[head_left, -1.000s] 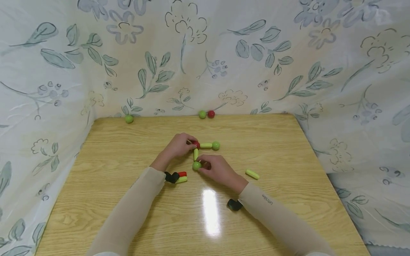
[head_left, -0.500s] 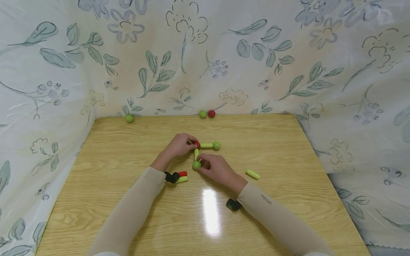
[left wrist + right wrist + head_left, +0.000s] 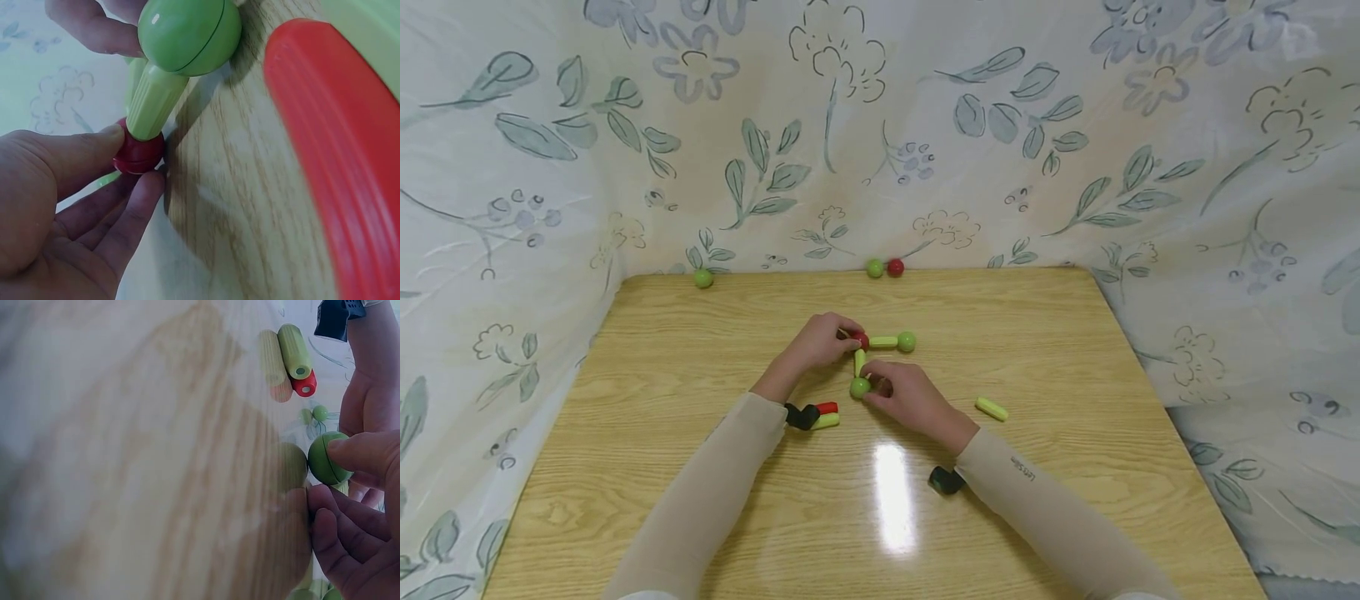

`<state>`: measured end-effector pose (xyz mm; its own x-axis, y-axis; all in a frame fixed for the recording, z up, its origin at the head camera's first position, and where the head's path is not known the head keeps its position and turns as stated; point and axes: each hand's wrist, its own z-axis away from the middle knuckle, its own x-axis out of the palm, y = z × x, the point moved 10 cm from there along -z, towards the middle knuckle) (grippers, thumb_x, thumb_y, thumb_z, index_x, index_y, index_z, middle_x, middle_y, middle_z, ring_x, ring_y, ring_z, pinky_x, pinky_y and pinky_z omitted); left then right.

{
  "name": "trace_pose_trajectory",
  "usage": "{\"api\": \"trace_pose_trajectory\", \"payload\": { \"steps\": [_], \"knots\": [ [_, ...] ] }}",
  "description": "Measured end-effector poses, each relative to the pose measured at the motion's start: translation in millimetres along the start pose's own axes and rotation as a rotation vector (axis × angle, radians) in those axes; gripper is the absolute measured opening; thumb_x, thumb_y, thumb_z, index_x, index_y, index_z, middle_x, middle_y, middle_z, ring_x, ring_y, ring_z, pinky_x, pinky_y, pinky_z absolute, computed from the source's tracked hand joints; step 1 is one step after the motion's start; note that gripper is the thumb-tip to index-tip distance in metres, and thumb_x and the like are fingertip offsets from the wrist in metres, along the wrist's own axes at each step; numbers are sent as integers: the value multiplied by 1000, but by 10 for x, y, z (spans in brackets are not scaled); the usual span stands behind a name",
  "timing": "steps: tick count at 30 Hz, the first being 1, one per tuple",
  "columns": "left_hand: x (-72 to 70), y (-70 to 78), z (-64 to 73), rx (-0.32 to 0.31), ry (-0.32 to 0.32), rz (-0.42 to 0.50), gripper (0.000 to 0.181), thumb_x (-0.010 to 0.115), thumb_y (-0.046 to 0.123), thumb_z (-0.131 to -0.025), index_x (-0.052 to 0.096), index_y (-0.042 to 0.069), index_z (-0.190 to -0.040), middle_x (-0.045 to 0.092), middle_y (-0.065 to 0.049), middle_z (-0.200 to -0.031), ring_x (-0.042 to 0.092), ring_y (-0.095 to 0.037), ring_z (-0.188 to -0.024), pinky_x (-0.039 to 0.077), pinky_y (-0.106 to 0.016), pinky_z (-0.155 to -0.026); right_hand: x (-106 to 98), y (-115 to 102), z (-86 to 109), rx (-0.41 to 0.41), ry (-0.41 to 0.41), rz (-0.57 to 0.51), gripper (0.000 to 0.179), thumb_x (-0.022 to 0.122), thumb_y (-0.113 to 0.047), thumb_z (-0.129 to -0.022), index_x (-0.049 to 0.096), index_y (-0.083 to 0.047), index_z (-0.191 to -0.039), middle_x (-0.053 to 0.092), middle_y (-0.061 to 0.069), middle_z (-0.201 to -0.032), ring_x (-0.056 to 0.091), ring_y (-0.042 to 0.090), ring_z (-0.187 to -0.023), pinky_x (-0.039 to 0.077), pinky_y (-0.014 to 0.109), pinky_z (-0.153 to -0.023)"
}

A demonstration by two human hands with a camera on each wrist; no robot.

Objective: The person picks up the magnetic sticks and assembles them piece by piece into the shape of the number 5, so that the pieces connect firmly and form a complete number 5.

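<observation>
1. Vs the last sec or so: next to no change. L hand [image 3: 826, 340], R hand [image 3: 908, 393] & the joined piece sit at centre of head frame, same pos. as in the earlier pics. Prob. means a steadying or pressing phase, no new part being added; my read only.
2. L hand: thumb & fingers pinch the red ball [image 3: 140, 153] at the corner. R hand: thumb & fingers grip the near green ball [image 3: 859, 388].
3. Joined piece, on the bench [image 3: 1037, 333]: upright rod [image 3: 860, 362] runs btwn red ball & near green ball; sideways rod [image 3: 883, 342] goes right from red ball to the far green ball [image 3: 906, 342]. Rough L-shape.
4. L wrist view shows what head view can't: upright rod's ribs, seam round near green ball, rod touching both balls. Can't tell how firm the joints are.
5. R wrist view adds round inset ends on the red rod [image 3: 304, 384] & its yellow-green neighbour [image 3: 294, 351]; head view has only their sides, lower L of centre.
6. Head view alone gives full layout, incl. loose rod [image 3: 992, 408] right of centre.
</observation>
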<state>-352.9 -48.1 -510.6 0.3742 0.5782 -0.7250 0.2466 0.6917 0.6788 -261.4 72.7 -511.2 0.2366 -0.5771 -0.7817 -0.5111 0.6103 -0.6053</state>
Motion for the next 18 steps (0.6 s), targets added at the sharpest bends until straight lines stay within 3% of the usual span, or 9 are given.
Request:
{"api": "trace_pose_trajectory", "payload": {
  "steps": [8,18],
  "knots": [
    [3,-34,33,6,21,39,28,71,18,-108,75,9,-134,73,-9,-125,69,-27,-115,56,-44,-100,7,13,-2,16,-7,-13,26,82,-19,-100,72,-17,-124,74,-5,-102,68,8,-87,57,30,-78],
    [-39,-93,155,-31,65,127,51,71,23,-108,59,0,-152,71,-15,-130,69,-32,-122,57,-45,-100,-2,45,13,38,-1,-60,33,82,-17,-99,70,-15,-130,75,-3,-104,69,9,-89,58,31,-79]
  ]
}}
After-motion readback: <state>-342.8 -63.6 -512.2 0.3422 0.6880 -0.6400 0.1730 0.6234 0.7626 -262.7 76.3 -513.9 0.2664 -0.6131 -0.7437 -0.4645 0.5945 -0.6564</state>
